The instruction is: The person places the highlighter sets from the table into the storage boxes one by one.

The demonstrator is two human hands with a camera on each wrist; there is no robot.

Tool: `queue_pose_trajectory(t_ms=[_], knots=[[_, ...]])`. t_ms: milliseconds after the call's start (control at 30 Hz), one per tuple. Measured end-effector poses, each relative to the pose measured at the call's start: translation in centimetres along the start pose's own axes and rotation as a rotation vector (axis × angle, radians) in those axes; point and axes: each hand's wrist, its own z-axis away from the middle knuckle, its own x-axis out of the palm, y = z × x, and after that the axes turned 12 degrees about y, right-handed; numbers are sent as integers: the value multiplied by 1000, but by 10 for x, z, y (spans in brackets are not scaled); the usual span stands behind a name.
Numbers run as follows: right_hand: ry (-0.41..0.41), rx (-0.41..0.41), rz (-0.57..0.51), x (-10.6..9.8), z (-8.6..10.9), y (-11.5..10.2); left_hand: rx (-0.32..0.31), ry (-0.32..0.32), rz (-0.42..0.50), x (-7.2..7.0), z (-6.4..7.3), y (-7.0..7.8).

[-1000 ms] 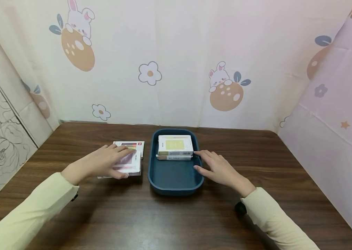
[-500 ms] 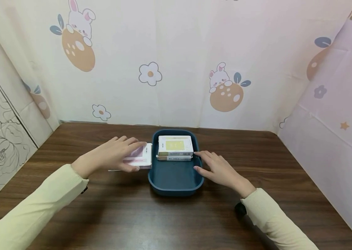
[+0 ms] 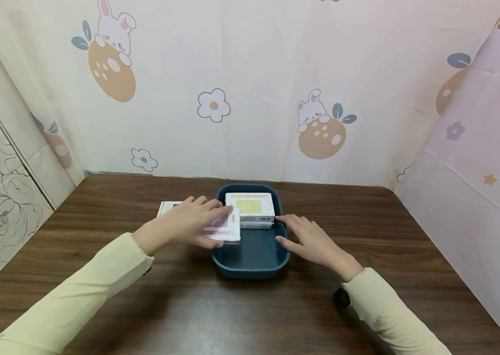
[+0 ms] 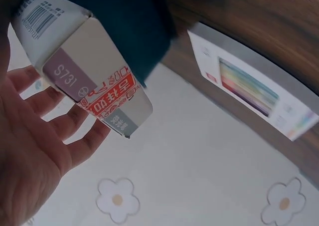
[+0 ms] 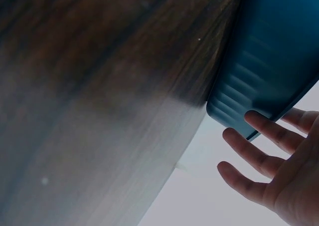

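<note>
A dark blue plastic tray [image 3: 250, 270], oblong with rounded corners, stood on the brown wood-grain bench [image 3: 241, 315]. Two items of the work looked done: in the far half of the tray lay a white cardboard box with a yellow-green panel [image 3: 250, 206], flat on top of a second white cardboard box [image 3: 256, 225], mostly hidden beneath it.

A third piece seemed half done. The left hand [image 3: 187, 222] pinched a white cardboard box with a purple panel [image 3: 228, 229] between thumb and fingers, holding it over the tray's left rim and in front of part of the stack. Whether it touched the stack or the rim could not be told, but it was not yet set down inside.

The right hand [image 3: 309, 242] had its fingers spread and held no box; its fingertips were at the tray's right rim, probably steadying it.

What appeared to be left was the flat white box with a rainbow-coloured panel [image 4: 251, 86], lying on the bench just left of the tray, untouched as far as the left wrist view showed.
</note>
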Motion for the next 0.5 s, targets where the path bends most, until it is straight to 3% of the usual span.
queue_pose_trajectory(t_ms=[500], knots=[[5, -2, -22, -1, 0, 0, -15, -20, -31, 12, -33, 24]])
